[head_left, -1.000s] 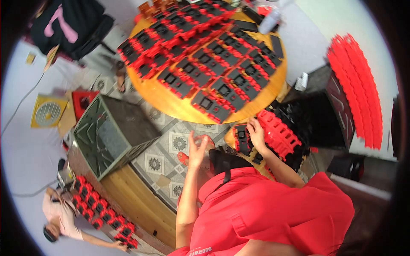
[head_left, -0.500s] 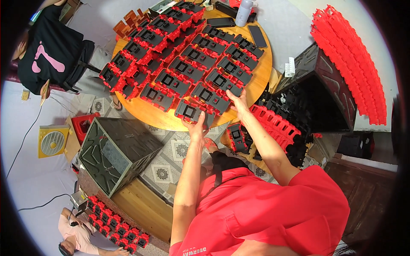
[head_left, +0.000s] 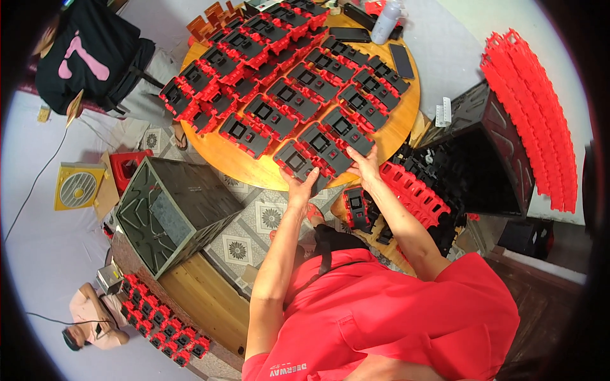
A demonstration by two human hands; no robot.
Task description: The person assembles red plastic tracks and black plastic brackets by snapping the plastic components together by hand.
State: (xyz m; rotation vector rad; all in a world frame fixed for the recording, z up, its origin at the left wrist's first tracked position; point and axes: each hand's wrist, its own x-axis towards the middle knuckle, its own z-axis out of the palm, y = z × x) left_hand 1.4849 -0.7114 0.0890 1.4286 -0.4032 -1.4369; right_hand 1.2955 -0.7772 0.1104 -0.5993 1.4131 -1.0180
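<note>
Round wooden table (head_left: 259,177) w/ rows of black-and-red pieces, pale walls round it, patterned tile floor (head_left: 271,216) on the near side. Both hands are at the table's near edge. L hand (head_left: 301,189) pinches the nearest piece (head_left: 293,160), thumb on top, fingers at its near side. R hand (head_left: 366,168), thumb & fingers apart, touches the right end of the same row; can't tell if it grips. 1 sec ago both were off the tabletop, L over the floor, R at the lone piece (head_left: 358,209) near right. Vs ½ sec ago, hands look a bit closer together & the nearest piece sits tighter to its neighbor (head_left: 324,147).

Nearest piece: flat, dark top, raised square frame toward its left end, red bits along the edge. Others lie alike in rows, stacked higher at far left.

Beyond: phone (head_left: 400,60) & bottle (head_left: 386,25) far right; red strips (head_left: 410,193) & black crate (head_left: 492,152) right; green crate (head_left: 190,197) & yellow fan (head_left: 79,189) left. Co-worker (head_left: 95,317), near left by more red-black pieces (head_left: 165,324), now has the arm bent back; ½ sec ago it reached out to them.
</note>
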